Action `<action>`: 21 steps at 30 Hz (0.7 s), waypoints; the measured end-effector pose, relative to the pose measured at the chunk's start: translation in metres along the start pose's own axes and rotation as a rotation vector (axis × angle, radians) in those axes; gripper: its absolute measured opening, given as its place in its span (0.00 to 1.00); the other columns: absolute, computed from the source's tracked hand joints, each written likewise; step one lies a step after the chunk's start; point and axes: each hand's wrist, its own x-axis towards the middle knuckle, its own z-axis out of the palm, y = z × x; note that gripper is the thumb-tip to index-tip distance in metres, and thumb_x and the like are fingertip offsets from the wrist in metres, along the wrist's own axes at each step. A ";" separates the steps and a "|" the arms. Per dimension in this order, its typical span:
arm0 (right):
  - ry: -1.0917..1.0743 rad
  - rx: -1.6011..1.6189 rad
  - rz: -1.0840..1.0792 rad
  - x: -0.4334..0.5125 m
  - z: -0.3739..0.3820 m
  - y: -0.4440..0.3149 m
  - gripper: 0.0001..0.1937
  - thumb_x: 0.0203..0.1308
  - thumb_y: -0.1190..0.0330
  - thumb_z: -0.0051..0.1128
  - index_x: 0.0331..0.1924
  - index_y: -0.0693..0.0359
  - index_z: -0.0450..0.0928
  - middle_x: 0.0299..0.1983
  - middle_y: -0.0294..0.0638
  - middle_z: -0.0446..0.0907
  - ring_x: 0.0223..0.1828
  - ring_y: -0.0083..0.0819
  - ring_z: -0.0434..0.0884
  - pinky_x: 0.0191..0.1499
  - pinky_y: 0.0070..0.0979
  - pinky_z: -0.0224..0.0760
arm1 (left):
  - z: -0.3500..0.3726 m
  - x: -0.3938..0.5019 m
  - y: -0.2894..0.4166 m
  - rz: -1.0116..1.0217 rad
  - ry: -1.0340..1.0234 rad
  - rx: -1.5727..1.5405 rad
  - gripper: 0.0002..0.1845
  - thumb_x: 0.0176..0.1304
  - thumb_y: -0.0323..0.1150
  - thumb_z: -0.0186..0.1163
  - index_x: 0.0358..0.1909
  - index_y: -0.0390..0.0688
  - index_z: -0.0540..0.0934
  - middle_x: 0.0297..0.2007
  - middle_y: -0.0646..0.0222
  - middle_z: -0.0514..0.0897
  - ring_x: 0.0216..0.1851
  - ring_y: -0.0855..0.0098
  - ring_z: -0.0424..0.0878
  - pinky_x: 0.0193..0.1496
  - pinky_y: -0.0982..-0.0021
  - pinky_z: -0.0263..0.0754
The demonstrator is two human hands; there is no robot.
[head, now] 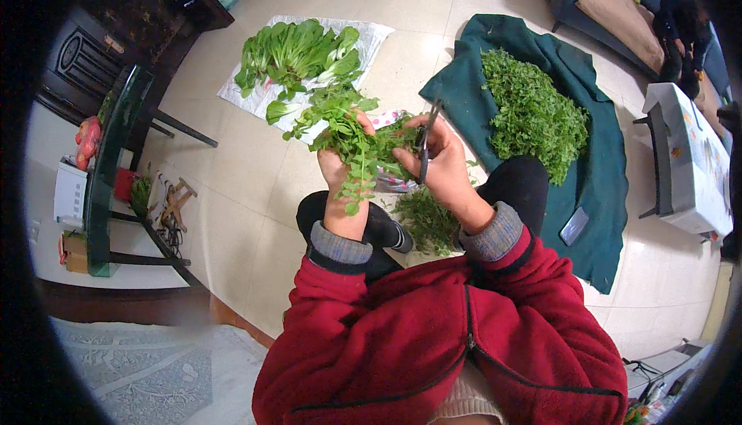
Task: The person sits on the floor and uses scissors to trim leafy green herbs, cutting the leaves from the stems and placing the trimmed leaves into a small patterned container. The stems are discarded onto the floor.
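Observation:
My left hand (342,164) is closed around a bunch of leafy greens (348,129), with stems and small leaves hanging over the wrist. Scissors (429,141) with dark handles are held in my right hand (439,161), blades pointing up and away; its thumb and fingers are beside more greens. Below and between the hands is a plastic bag with coloured dots (395,180), partly hidden. A loose heap of thin greens (426,219) lies between my legs. Beyond my left hand, leafy bok choy (301,54) is spread on a white sheet (374,36).
On the right, a large pile of greens (533,112) and a phone (574,225) lie on a dark green cloth (603,193). A low covered table (690,158) and a sofa (614,13) with a seated person (681,42) are farther right. A glass-topped table (107,193) stands left.

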 end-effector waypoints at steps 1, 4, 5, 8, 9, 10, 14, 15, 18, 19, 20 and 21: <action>0.023 0.035 0.034 0.000 0.000 0.000 0.21 0.49 0.79 0.67 0.47 0.61 0.71 0.38 0.33 0.80 0.36 0.14 0.76 0.36 0.14 0.69 | 0.001 0.000 0.000 0.006 -0.010 0.065 0.12 0.60 0.24 0.55 0.45 0.32 0.72 0.41 0.58 0.75 0.47 0.63 0.73 0.54 0.61 0.73; 0.053 0.053 0.091 -0.002 -0.003 -0.004 0.22 0.49 0.79 0.67 0.48 0.61 0.70 0.34 0.30 0.79 0.32 0.13 0.75 0.35 0.14 0.68 | 0.004 -0.004 -0.006 0.101 -0.048 0.394 0.11 0.60 0.26 0.55 0.43 0.33 0.73 0.39 0.60 0.75 0.43 0.66 0.73 0.50 0.64 0.72; 0.064 0.048 0.131 -0.003 -0.004 -0.006 0.21 0.49 0.79 0.67 0.47 0.61 0.70 0.33 0.31 0.79 0.32 0.14 0.75 0.35 0.14 0.68 | 0.005 -0.005 -0.009 0.150 -0.054 0.523 0.10 0.60 0.27 0.55 0.41 0.33 0.73 0.37 0.60 0.76 0.41 0.67 0.74 0.48 0.65 0.72; 0.081 0.090 0.200 -0.003 -0.009 -0.010 0.20 0.50 0.78 0.67 0.46 0.61 0.71 0.31 0.31 0.78 0.32 0.14 0.75 0.34 0.14 0.67 | 0.010 -0.009 -0.015 0.236 -0.022 0.774 0.08 0.59 0.30 0.55 0.34 0.34 0.76 0.32 0.63 0.77 0.35 0.70 0.74 0.40 0.71 0.70; 0.084 0.128 0.244 -0.002 -0.011 -0.010 0.20 0.50 0.77 0.67 0.46 0.61 0.71 0.30 0.30 0.78 0.31 0.14 0.74 0.33 0.14 0.66 | 0.010 -0.010 -0.015 0.253 -0.020 0.830 0.07 0.59 0.30 0.55 0.32 0.35 0.76 0.31 0.63 0.78 0.34 0.71 0.74 0.39 0.72 0.69; 0.086 0.165 0.289 -0.001 -0.013 -0.010 0.19 0.50 0.77 0.67 0.46 0.60 0.71 0.30 0.29 0.77 0.30 0.13 0.73 0.32 0.14 0.65 | 0.011 -0.011 -0.011 0.219 -0.005 0.765 0.06 0.59 0.29 0.56 0.33 0.35 0.76 0.31 0.63 0.77 0.34 0.71 0.74 0.40 0.72 0.69; 0.186 0.411 0.256 0.002 -0.021 -0.011 0.21 0.52 0.76 0.65 0.49 0.60 0.69 0.30 0.30 0.75 0.27 0.16 0.72 0.31 0.14 0.64 | 0.009 -0.009 0.013 -0.010 0.006 -0.150 0.10 0.58 0.23 0.55 0.42 0.37 0.72 0.37 0.66 0.72 0.39 0.71 0.71 0.48 0.69 0.71; 0.211 0.398 0.274 0.003 -0.025 -0.012 0.21 0.52 0.77 0.65 0.50 0.61 0.68 0.32 0.31 0.75 0.27 0.16 0.71 0.30 0.14 0.63 | 0.007 -0.011 0.020 -0.021 0.007 -0.118 0.10 0.59 0.23 0.54 0.43 0.38 0.72 0.37 0.67 0.72 0.39 0.71 0.71 0.48 0.68 0.71; 0.221 0.429 0.260 0.006 -0.039 -0.018 0.22 0.49 0.76 0.70 0.48 0.58 0.72 0.34 0.28 0.76 0.33 0.16 0.75 0.36 0.13 0.66 | 0.007 -0.018 0.046 -0.076 0.045 0.233 0.14 0.57 0.31 0.57 0.45 0.43 0.71 0.40 0.70 0.73 0.39 0.71 0.69 0.44 0.68 0.71; 0.220 0.407 0.252 0.006 -0.043 -0.020 0.22 0.48 0.77 0.69 0.48 0.58 0.72 0.35 0.28 0.76 0.33 0.16 0.75 0.36 0.13 0.67 | 0.010 -0.020 0.055 -0.181 0.016 0.244 0.15 0.56 0.33 0.57 0.46 0.44 0.71 0.40 0.71 0.73 0.39 0.71 0.69 0.43 0.68 0.70; 0.200 0.438 0.262 0.006 -0.048 -0.023 0.22 0.48 0.77 0.69 0.48 0.58 0.72 0.35 0.28 0.76 0.34 0.15 0.75 0.37 0.13 0.67 | 0.012 -0.021 0.062 -0.219 0.037 0.188 0.17 0.55 0.37 0.57 0.46 0.44 0.72 0.41 0.71 0.72 0.39 0.71 0.69 0.41 0.68 0.70; 0.203 0.452 0.301 0.005 -0.053 -0.026 0.22 0.48 0.77 0.69 0.48 0.58 0.72 0.36 0.28 0.76 0.34 0.15 0.75 0.37 0.13 0.67 | 0.013 -0.020 0.065 -0.081 0.060 0.213 0.16 0.58 0.41 0.56 0.45 0.44 0.73 0.42 0.71 0.72 0.38 0.71 0.68 0.39 0.69 0.69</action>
